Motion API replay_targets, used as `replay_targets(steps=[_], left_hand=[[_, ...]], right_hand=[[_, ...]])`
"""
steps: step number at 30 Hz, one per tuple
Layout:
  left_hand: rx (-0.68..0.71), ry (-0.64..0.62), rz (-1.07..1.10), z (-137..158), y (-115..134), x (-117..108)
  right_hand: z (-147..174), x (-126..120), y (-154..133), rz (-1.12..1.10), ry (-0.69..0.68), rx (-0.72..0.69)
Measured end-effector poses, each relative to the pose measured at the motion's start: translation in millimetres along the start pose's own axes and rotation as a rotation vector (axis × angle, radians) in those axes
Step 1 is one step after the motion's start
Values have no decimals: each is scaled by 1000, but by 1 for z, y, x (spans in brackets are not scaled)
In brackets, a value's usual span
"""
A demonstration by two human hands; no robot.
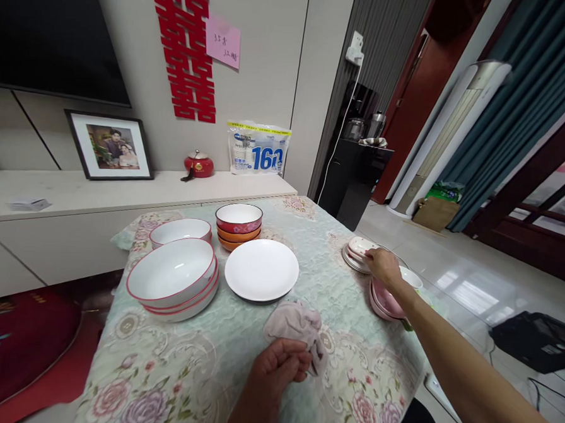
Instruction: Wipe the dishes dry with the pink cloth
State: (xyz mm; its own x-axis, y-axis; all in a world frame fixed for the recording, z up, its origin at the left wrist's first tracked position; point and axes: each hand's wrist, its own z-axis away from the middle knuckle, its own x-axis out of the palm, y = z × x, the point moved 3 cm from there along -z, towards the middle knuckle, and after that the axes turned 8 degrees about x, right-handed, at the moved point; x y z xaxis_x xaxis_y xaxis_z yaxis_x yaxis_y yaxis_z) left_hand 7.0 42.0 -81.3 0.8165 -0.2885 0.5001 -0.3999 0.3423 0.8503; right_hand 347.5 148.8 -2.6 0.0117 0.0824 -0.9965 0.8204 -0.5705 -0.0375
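Note:
My left hand (279,366) is closed at the front middle of the table, its curled fingers on a crumpled pale pink cloth (293,322). My right hand (384,267) reaches to the right edge and pinches the rim of a small white patterned dish (359,245), which rests on a small stack of plates (354,261). Under my right forearm are pink bowls (382,300) and a white cup (411,278), partly hidden. A flat white plate (261,270) lies just beyond the cloth.
On the left stand white red-rimmed bowls (172,274), with another white bowl (180,231) behind. Stacked red and orange bowls (239,225) stand at the back. A floral tablecloth (198,371) covers the table. The cabinet beyond holds a framed photo (110,147), red jar (200,164) and plastic pack (257,150).

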Motion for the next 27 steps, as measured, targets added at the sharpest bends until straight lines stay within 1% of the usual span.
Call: replay_targets(steps=[3, 5, 8, 10, 13, 16, 19, 21, 24, 25, 27], left_hand=[[-2, 4, -2, 2, 2, 2], [-7, 7, 1, 3, 4, 4], [-17, 19, -5, 4, 7, 6], [-17, 20, -7, 4, 8, 6], [-15, 20, 8, 5, 8, 7], [-6, 57, 55, 7, 11, 6], [54, 150, 120, 8, 18, 2], [109, 231, 148, 8, 23, -2], [159, 312, 159, 6, 27, -9], [168, 326, 161, 5, 28, -10], [181, 342, 167, 5, 28, -11]], right_hand=[[3, -6, -3, -17, -6, -8], [7, -14, -7, -39, 14, -14], [24, -26, -23, -101, 52, -86], [45, -30, -43, -166, 53, -199], [87, -28, -77, -286, 11, -382], [127, -22, -101, -387, -54, -495], [152, -20, -108, -454, -122, -559], [161, -19, -107, -479, -170, -593], [166, -15, -107, -517, -221, -631], [166, -14, -108, -538, -199, -630], [167, -11, -112, -588, -74, -628]])
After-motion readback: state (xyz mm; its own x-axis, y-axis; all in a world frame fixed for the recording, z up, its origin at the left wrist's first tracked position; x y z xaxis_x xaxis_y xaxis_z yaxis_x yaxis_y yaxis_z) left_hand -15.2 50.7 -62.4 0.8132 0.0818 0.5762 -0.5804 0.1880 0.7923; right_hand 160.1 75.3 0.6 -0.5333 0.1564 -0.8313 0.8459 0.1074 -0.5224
